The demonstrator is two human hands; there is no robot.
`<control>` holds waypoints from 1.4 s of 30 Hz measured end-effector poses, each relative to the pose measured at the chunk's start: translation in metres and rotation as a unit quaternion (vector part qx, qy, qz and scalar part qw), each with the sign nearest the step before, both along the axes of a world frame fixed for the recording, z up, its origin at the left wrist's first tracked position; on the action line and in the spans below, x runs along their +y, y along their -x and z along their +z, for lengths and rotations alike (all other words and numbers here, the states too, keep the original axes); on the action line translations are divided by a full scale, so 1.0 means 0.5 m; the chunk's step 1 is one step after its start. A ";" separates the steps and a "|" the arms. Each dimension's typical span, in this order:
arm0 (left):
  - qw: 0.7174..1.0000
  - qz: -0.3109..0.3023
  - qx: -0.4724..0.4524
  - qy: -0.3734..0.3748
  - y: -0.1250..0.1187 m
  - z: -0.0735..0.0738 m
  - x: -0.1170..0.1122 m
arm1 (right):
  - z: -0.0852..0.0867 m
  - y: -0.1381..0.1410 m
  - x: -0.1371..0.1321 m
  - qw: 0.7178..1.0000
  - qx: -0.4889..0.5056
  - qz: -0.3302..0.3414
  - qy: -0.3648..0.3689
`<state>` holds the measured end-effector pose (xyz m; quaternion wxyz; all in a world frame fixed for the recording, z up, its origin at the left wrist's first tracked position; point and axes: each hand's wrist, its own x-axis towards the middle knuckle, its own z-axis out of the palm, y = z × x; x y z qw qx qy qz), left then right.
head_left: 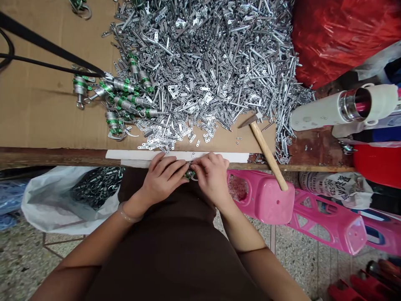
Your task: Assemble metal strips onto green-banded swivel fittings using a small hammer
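Head camera view looking down past my dark brown top (pixel 163 259) at my left hand (pixel 163 177) and right hand (pixel 213 177), held close together just off the front edge of the cardboard-covered counter (pixel 46 108). My hands curve inward, and the fingertips of both pinch a small green-and-silver metal fitting (pixel 189 174) between them. My fingers hide most of it, so I cannot make out its exact shape. Holding it low and central seems to give both hands steady, close control. A white strip (pixel 219 157) runs along the counter edge just beyond my hands. Farther out, a large heap of silver punched metal links and pins (pixel 200 71) covers the far part of the counter, its near edge spilling toward me, within easy reach. Left of the heap, a cluster of larger green-banded metal fittings (pixel 125 100) lies apart from the loose pieces, which keeps the two kinds distinct. A small hammer with a wooden handle (pixel 267 152) rests at the counter's right side, its handle angled toward me and overhanging the edge, ready to grab. Below the counter on my left, an open white sack (pixel 40 205) holds a mass of dark-and-silver fittings (pixel 98 186), close beside my left arm. Pink plastic moulded pieces (pixel 263 198) sit to my right.
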<state>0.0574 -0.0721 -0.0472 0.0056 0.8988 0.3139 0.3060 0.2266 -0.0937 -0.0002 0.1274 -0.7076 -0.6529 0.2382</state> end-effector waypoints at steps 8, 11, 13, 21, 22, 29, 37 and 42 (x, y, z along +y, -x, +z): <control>0.998 -0.018 -0.059 0.001 -0.007 0.001 -0.027 | 0.020 -0.012 0.039 0.997 0.019 0.023 0.076; 0.998 -0.025 -0.064 0.009 -0.004 -0.004 -0.027 | 0.022 -0.012 0.043 0.996 0.033 0.034 0.078; 0.997 -0.037 -0.074 0.006 0.000 -0.005 -0.024 | 0.021 -0.012 0.043 0.995 0.041 0.054 0.076; 0.998 -0.034 -0.055 0.018 0.004 -0.008 -0.019 | 0.020 -0.008 0.044 0.994 0.021 0.080 0.073; 0.997 -0.037 -0.060 0.014 0.004 -0.009 -0.020 | 0.021 -0.008 0.044 0.994 0.017 0.081 0.074; 0.995 -0.005 -0.080 0.065 -0.008 0.015 -0.021 | 0.024 -0.006 0.047 0.992 0.008 0.101 0.074; 0.992 0.014 -0.060 0.114 -0.015 0.045 -0.014 | 0.029 -0.059 0.085 0.993 0.090 0.080 -0.002; 0.991 0.014 -0.055 0.123 -0.014 0.042 -0.015 | 0.023 -0.074 0.153 0.981 -0.012 0.186 -0.052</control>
